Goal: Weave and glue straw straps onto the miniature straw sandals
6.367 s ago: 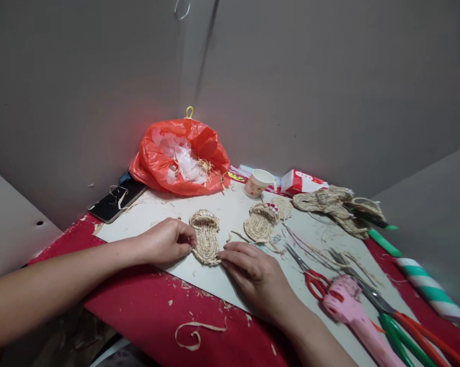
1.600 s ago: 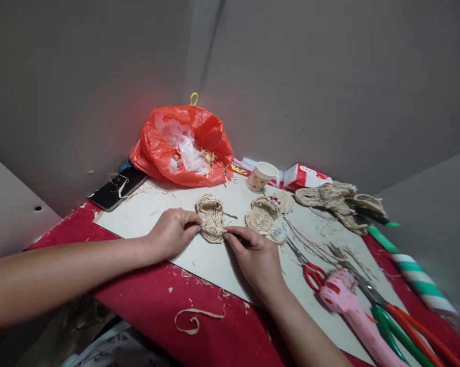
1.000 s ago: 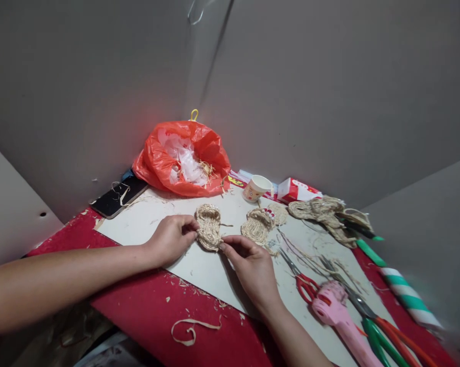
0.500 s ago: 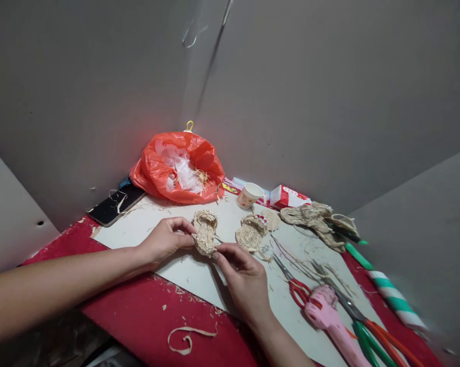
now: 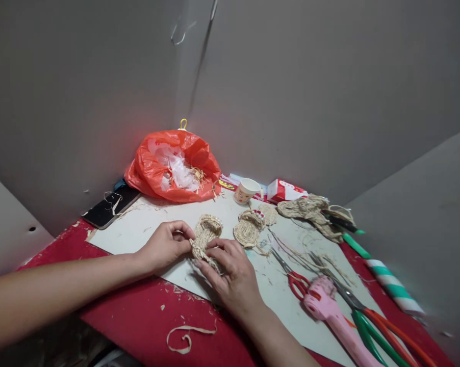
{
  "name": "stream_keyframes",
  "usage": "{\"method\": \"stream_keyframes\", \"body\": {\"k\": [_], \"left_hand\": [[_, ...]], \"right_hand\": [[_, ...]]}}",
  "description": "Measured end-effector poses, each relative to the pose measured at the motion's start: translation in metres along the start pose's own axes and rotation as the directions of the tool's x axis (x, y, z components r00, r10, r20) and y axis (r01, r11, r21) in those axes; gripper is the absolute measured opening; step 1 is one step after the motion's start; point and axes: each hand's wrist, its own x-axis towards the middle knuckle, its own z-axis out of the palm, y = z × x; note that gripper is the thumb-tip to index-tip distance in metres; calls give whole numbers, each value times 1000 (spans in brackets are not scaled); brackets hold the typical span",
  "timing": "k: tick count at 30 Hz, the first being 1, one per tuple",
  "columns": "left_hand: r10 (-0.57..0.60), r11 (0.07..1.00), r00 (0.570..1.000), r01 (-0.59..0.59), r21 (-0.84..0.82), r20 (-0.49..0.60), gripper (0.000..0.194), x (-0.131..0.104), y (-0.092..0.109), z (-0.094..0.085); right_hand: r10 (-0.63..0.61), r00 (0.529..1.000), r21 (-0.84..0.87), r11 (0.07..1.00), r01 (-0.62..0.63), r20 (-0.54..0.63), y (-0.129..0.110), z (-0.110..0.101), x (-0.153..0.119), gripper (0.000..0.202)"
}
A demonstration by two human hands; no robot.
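Note:
A small woven straw slipper [image 5: 206,232] is held just above the white board [image 5: 153,211], its strap end pointing away from me. My left hand [image 5: 169,245] pinches its left edge between thumb and fingers. My right hand [image 5: 230,267] grips the near end, with fingers over the right side and thumb beneath, hiding part of the sole. A second straw slipper [image 5: 248,230], with red and white beads on its strap, lies on the board just beyond my right hand. Behind it is a flat straw piece [image 5: 268,214].
Red-handled scissors [image 5: 297,283], a pink glue gun [image 5: 327,308] and green-and-orange-handled shears [image 5: 362,316] lie at right. An orange plastic bag [image 5: 146,168], a paper cup [image 5: 246,191] and a red-white box [image 5: 285,191] stand at the back. A phone [image 5: 109,206] lies left; braided straw [image 5: 310,209] far right.
The held slipper has tilted slightly, its strap end swinging right. My right hand has shifted left and its fingers now reach over the slipper. The view has turned a little.

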Motion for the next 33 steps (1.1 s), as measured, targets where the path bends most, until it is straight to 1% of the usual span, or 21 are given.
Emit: {"method": "stream_keyframes", "body": {"k": [4,6,7,9,11,13,15,17,20,23,25,29,33], "left_hand": [[93,988,994,-98,119,49,12,-5,-3,4],[145,976,987,-154,155,66,9,-6,-4,5],[148,976,986,-158,148,75,10,-6,-4,6],[94,990,990,-104,100,101,16,-6,-1,5],[-9,1000,992,9,6,126,27,-5,3,4],[-97,988,987,111,-106,126,35,-4,7,2],[-152,971,981,172,-167,123,35,-2,10,1],[-191,966,973,210,-149,131,31,1,10,1],[-220,965,967,235,-118,126,24,4,10,-1],[-240,956,965,254,-150,106,18,6,10,-4],[-249,949,963,263,-176,99,17,6,11,-5],[-255,941,963,269,-206,91,17,6,12,-4],[-240,946,968,251,-206,76,16,4,14,-2]], "right_hand": [[11,997,-81,997,-6,71,-7,-1,1,20],[25,994,-86,996,-16,107,-10,0,1,22],[31,993,-72,997,-23,115,-10,0,1,22],[51,992,-8,999,-51,117,-10,2,0,23],[68,991,80,994,-77,112,-9,2,-1,21],[57,992,144,987,-73,114,-8,2,-2,19],[22,992,159,986,-42,123,-7,1,-4,18],[-21,991,139,990,2,134,-8,1,-5,15],[-100,988,115,990,86,121,-11,-2,-7,10],[-183,981,103,979,176,62,-13,-7,-7,15],[-221,974,65,974,218,44,-14,-9,-6,18],[-239,967,-33,970,243,87,-16,-10,-5,15],[-250,963,-83,963,258,102,-17,-8,-4,15]]}}
